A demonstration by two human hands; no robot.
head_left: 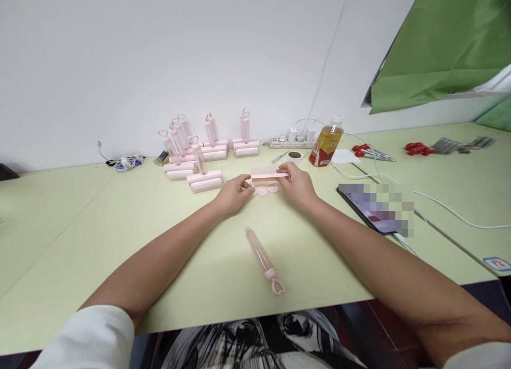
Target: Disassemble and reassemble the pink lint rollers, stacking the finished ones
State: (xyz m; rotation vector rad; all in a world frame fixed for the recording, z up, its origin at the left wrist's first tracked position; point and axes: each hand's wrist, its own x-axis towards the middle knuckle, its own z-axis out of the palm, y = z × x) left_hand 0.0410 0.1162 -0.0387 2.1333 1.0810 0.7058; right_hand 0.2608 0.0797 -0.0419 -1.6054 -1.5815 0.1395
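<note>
My left hand (235, 193) pinches the left end of a pale pink, hollow lint roller cover (261, 175). At the other end, the fingers of my right hand (297, 185) are closed on the same piece, partly hiding it. Two small round pink end caps (262, 191) lie on the table just below the cover, between my hands. Nearer to me rests a clear pink handle (259, 252) with a heart-shaped loop, apart from both hands. A whole pink lint roller (204, 180) stands upright left of my left hand.
Several more lint rollers (211, 145) stand along the wall. Behind my right hand are a drink bottle (327, 142), a power strip (291, 142) and a tape roll (295, 156). A phone (371, 209) with a cable lies right; red-handled tools (371, 152) lie farther back.
</note>
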